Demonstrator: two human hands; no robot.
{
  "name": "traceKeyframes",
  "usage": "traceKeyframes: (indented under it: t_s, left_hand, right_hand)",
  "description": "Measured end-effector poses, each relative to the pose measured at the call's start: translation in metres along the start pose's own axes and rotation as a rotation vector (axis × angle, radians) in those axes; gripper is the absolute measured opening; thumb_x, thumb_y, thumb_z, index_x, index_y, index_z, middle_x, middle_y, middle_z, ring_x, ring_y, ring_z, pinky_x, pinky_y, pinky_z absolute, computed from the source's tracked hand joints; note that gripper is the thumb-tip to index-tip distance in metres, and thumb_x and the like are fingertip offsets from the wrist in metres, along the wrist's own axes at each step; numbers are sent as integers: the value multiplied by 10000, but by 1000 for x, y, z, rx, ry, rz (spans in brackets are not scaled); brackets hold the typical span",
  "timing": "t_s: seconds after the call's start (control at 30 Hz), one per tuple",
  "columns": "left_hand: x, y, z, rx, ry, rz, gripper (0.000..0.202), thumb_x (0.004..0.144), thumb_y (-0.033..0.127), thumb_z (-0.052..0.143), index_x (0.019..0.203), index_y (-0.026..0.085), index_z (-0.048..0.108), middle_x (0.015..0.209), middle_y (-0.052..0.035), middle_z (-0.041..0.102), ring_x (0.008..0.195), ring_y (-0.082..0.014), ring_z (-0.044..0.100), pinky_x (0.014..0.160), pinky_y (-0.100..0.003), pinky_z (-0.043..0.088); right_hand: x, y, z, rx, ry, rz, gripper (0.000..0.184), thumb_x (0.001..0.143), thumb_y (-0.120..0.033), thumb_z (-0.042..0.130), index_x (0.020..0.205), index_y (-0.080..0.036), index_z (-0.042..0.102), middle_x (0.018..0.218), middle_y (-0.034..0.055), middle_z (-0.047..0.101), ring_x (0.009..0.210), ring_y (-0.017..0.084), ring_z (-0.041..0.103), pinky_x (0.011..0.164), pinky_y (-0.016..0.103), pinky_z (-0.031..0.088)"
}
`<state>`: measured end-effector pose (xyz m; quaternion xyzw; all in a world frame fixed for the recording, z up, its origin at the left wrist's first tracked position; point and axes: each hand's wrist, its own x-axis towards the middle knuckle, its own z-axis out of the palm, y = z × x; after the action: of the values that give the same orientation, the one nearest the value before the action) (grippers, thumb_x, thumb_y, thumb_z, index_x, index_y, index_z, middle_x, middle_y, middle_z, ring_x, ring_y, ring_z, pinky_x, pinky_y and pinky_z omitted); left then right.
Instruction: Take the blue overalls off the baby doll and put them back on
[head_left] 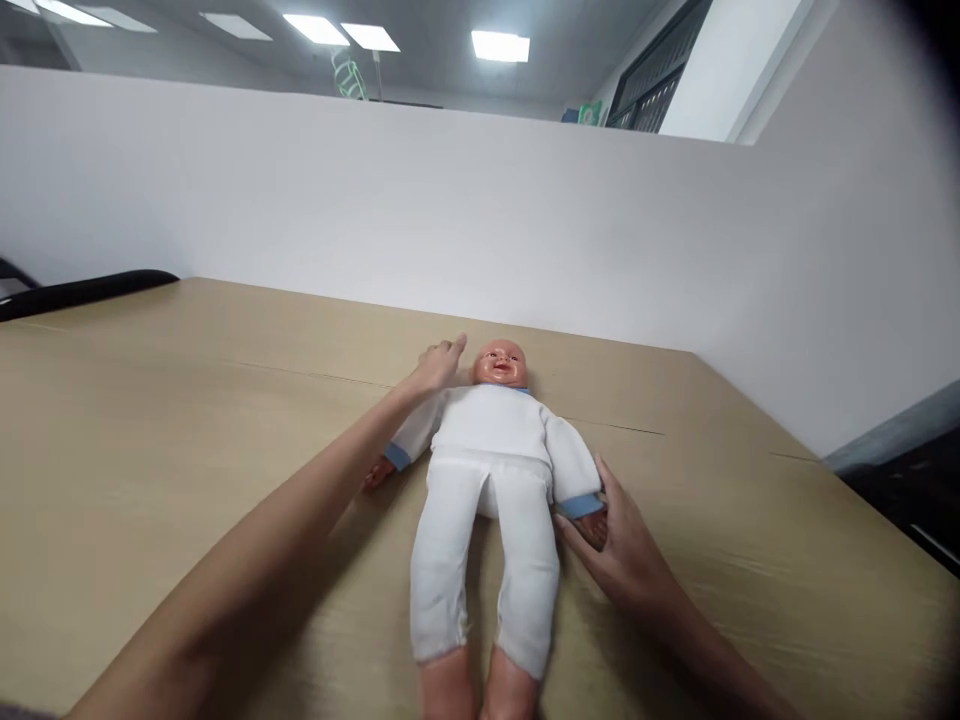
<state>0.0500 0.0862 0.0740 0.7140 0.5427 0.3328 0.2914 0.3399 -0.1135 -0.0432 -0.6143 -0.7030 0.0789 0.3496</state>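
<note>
A baby doll [491, 470] in a white suit with blue cuffs lies on its back on the tan table [187, 420], head away from me and bare feet near the bottom edge. My left hand [437, 366] reaches to the doll's shoulder beside its head, fingers loosely curled with one pointing forward, resting on the white top. My right hand [619, 545] lies by the doll's hip, fingers stretched flat along the sleeve cuff and covering the doll's hand.
White partition walls [375, 210] close off the table's far and right sides. A black object [82, 290] sits at the far left edge. A dark floor area [907, 480] lies past the table's right edge.
</note>
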Motion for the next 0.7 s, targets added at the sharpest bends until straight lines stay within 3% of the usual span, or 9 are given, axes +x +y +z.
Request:
traceKeyframes:
  t_s: [0.1, 0.2, 0.3, 0.37, 0.43, 0.53, 0.57, 0.63, 0.7]
  left_hand:
    - [-49, 44, 8, 37, 58, 91, 476, 1073, 507, 458, 1282, 125, 650, 1473, -196, 611, 1461, -331, 470, 1256, -482, 310]
    - [-117, 91, 21, 83, 84, 370, 307, 1055, 398, 577, 1221, 159, 676, 1379, -143, 661, 1400, -298, 513, 1247, -454, 333]
    - [-203, 126, 27, 4, 75, 527, 270, 1056, 386, 601, 1239, 195, 656, 1392, -120, 642, 1382, -285, 522, 1227, -456, 373]
    - [-262, 133, 32, -105, 14, 545, 287, 1077, 418, 567, 1294, 243, 630, 1391, -93, 645, 1331, -251, 568, 1155, -410, 457]
    - [-315, 121, 42, -166, -10, 628, 301, 1055, 386, 611, 1313, 231, 612, 1351, -92, 677, 1254, -235, 623, 1099, -375, 495]
    - [-375, 71, 63, -202, 106, 995, 230, 1135, 252, 426, 1140, 216, 653, 941, -15, 760, 847, -151, 656, 900, -296, 516]
    - [-389, 50, 68, -205, 145, 1038, 279, 1142, 220, 381, 1089, 211, 656, 815, 7, 733, 733, -138, 608, 802, -279, 503]
    - [-412, 6, 73, -55, 75, 988, 232, 1119, 223, 425, 1034, 203, 640, 778, -11, 709, 716, -163, 592, 726, -313, 484]
    - [-427, -36, 71, 102, -63, 686, 161, 1030, 138, 512, 1060, 220, 647, 915, -35, 727, 820, -188, 640, 777, -331, 512]
  right_hand:
    - [0, 0, 0, -69, 63, -46, 938, 942, -557, 659, 1659, -147, 216, 1603, 264, 462, 1469, 447, 483, 1160, 669, 445]
    - [-17, -29, -19, -166, 182, -140, 793, 978, -517, 628, 1610, -139, 331, 1544, 256, 511, 1445, 445, 485, 1157, 697, 422]
    - [-63, -73, -44, -157, 333, -170, 598, 1021, -429, 591, 1550, -198, 437, 1537, 203, 540, 1451, 410, 485, 1173, 693, 408]
    - [-108, -93, -52, -105, 451, -152, 526, 1007, -353, 617, 1502, -226, 492, 1476, 183, 590, 1393, 412, 538, 1139, 711, 432]
    - [-158, -98, -45, -64, 656, -190, 472, 951, -267, 673, 1410, -285, 563, 1323, 156, 660, 1197, 400, 650, 961, 665, 563]
    - [-230, -78, -17, 0, 865, -340, 419, 888, -169, 712, 1225, -403, 626, 1025, 60, 692, 809, 306, 678, 588, 482, 602]
    - [-250, -69, -5, 58, 821, -303, 414, 864, -123, 714, 1180, -378, 634, 983, 48, 683, 779, 284, 674, 563, 448, 595]
    - [-282, -50, 18, 107, 578, -211, 368, 887, -102, 683, 1185, -308, 621, 1008, 54, 710, 852, 260, 720, 667, 421, 636]
    - [-302, -36, 36, 96, 334, -58, 317, 963, -203, 648, 1272, -269, 615, 1135, 91, 730, 1027, 281, 736, 829, 448, 649]
